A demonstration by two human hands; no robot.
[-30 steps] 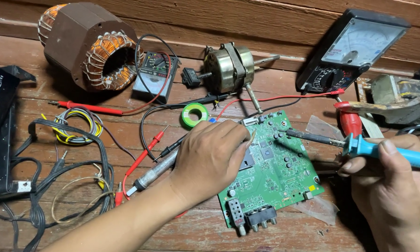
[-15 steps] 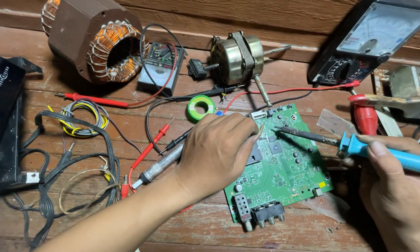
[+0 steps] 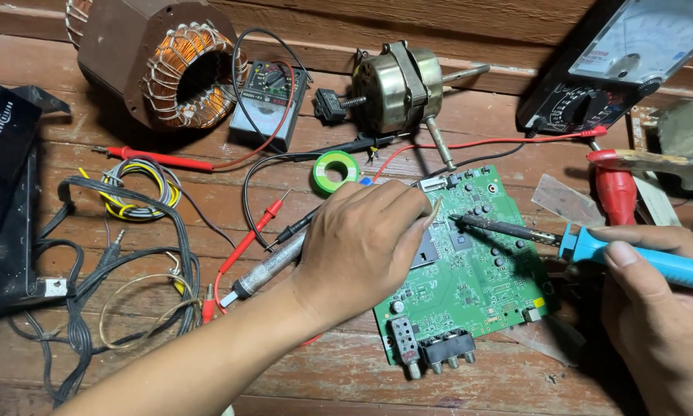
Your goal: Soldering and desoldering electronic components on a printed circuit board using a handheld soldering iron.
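Observation:
A green circuit board (image 3: 481, 285) lies on the wooden table. My left hand (image 3: 362, 246) rests on the board's left edge, curled over a silver pump-like tool (image 3: 265, 270) whose tail sticks out to the lower left. My right hand (image 3: 658, 308) grips a blue-handled soldering iron (image 3: 639, 258). Its dark metal tip (image 3: 458, 219) touches the board near a square chip, just right of my left fingertips.
A copper-wound stator (image 3: 165, 65), a small grey meter (image 3: 269, 104) and a fan motor (image 3: 396, 85) stand at the back, with a large analogue meter (image 3: 616, 69) at the back right. Red and black probes (image 3: 246, 239), a green tape roll (image 3: 335, 171) and coiled cables (image 3: 134, 192) lie at the left.
The view has drifted, so the things at the back sit higher and left. Both hands keep their places on the board, and the iron's tip stays on it.

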